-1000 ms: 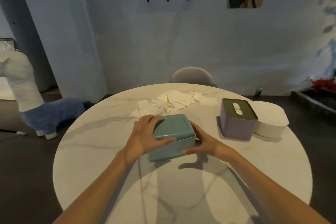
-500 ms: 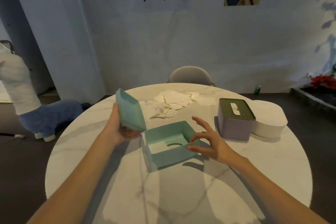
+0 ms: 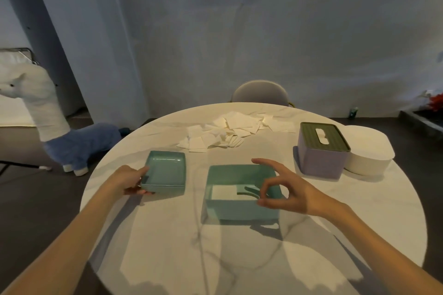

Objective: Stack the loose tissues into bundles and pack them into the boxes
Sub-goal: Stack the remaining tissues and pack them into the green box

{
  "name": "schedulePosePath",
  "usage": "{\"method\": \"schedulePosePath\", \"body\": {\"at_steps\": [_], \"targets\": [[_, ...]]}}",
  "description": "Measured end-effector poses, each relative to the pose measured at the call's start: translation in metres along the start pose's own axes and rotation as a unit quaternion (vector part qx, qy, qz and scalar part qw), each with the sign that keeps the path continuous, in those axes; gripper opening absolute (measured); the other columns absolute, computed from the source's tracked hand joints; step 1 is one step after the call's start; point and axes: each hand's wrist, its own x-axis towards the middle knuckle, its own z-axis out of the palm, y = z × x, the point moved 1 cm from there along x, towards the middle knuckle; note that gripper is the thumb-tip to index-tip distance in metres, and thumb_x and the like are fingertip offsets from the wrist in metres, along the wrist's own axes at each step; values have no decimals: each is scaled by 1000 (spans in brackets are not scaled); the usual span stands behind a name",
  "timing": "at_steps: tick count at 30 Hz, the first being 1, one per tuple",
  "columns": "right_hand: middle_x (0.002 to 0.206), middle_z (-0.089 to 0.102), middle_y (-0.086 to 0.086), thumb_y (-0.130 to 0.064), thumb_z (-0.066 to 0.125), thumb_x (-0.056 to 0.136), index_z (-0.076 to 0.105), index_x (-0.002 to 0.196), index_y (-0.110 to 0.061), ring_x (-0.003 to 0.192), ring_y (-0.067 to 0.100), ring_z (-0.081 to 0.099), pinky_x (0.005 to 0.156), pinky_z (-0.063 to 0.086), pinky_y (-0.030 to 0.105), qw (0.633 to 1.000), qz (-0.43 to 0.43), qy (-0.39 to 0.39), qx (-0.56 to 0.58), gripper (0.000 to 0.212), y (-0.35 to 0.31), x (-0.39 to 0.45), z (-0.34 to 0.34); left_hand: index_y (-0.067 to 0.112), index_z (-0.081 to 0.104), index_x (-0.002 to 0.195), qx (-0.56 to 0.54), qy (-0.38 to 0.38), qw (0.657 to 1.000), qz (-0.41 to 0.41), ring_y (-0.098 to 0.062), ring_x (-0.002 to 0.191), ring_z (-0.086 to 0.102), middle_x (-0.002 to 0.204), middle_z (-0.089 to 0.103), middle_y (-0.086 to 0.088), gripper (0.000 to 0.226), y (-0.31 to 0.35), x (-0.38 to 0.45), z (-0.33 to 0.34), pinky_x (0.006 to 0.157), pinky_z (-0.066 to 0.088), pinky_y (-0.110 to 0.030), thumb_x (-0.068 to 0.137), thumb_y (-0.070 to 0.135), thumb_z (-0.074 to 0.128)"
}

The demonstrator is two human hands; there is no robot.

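Note:
An open teal tissue box (image 3: 230, 209) stands in the middle of the round marble table (image 3: 239, 258), with white showing at its bottom. Its teal base panel (image 3: 165, 171) lies hollow side up on the table to the left. My left hand (image 3: 130, 181) grips the panel's near left corner. My right hand (image 3: 285, 190) hovers over the box's right rim with fingers loosely curled, holding nothing. Loose white tissues (image 3: 230, 132) lie scattered at the far side of the table.
A lilac tissue box with an olive slotted lid (image 3: 322, 151) stands at the right, a white oval container (image 3: 369, 154) just behind it. A chair back (image 3: 260, 92) shows beyond the table. A plush llama (image 3: 60, 132) stands on the floor at the left.
My left hand lifted the teal panel off the box, carried it left and set it flat on the table. My right hand came off the box's side and rose above its rim.

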Motion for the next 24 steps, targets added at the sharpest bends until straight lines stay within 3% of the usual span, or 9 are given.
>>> {"method": "schedulePosePath", "body": {"at_steps": [4, 7, 10, 12, 14, 16, 19, 22, 24], "targets": [[154, 36, -21, -45, 75, 88, 78, 95, -32, 144, 11, 32, 106, 51, 32, 1000, -4, -17, -17, 14, -4, 0, -1, 0, 70, 94, 207, 75, 974, 53, -32, 71, 74, 83, 73, -16, 32, -7, 24, -17, 73, 61, -39, 101, 31, 64], [153, 38, -27, -64, 67, 86, 75, 93, -40, 145, 5, 32, 109, 45, 29, 999, 13, 30, -31, 27, -4, 8, -9, 8, 60, 123, 360, 149, 915, 101, -34, 104, 67, 117, 66, -15, 36, -4, 30, -19, 90, 55, -46, 102, 37, 60], [143, 50, -26, -67, 58, 86, 70, 98, -43, 133, -2, 45, 109, 40, 32, 988, 67, 132, -48, 30, 13, 35, -19, 9, 58, 129, 328, 228, 875, 274, -37, 110, 57, 123, 59, -19, 36, 11, 23, 13, 88, 50, -49, 101, 30, 62], [138, 55, -15, -68, 57, 84, 65, 107, -38, 126, 6, 53, 105, 45, 34, 975, 125, 184, -29, 39, 33, 59, -21, 11, 59, 126, 277, 195, 860, 382, -31, 110, 54, 127, 56, -13, 29, 24, 15, 49, 90, 50, -46, 101, 27, 61], [139, 55, -3, -68, 55, 84, 61, 119, -27, 122, 17, 57, 100, 44, 33, 958, 185, 218, -14, 54, 57, 82, -20, 12, 56, 129, 236, 126, 865, 424, -26, 111, 54, 133, 51, -7, 29, 34, 14, 83, 96, 51, -43, 104, 27, 57], [145, 50, 6, -66, 53, 91, 55, 132, -17, 117, 20, 58, 102, 42, 36, 936, 245, 241, -74, 64, 86, 105, -22, 10, 51, 137, 205, 70, 883, 417, -28, 121, 52, 141, 47, -9, 38, 39, 28, 118, 103, 48, -42, 105, 30, 54], [156, 34, 16, -69, 40, 97, 41, 147, -13, 138, 38, 39, 115, 32, 55, 877, 330, 264, -229, 76, 127, 137, -30, 14, 27, 157, 230, 86, 912, 328, -37, 146, 33, 162, 30, -13, 66, 46, 58, 162, 120, 32, -50, 105, 52, 44], [164, 17, 19, -72, 30, 97, 27, 155, -16, 148, 44, 21, 119, 18, 60, 841, 398, 278, -238, 81, 164, 170, -39, 21, 9, 164, 262, 136, 920, 258, -43, 155, 12, 171, 11, -16, 82, 59, 84, 188, 125, 12, -54, 100, 71, 19], [167, 12, 18, -77, 24, 95, 23, 158, -19, 151, 45, 15, 120, 12, 62, 819, 438, 290, -230, 85, 187, 191, -47, 24, 5, 164, 281, 145, 921, 228, -43, 156, 7, 171, 6, -18, 90, 70, 101, 196, 125, 8, -57, 91, 76, 5]]}}
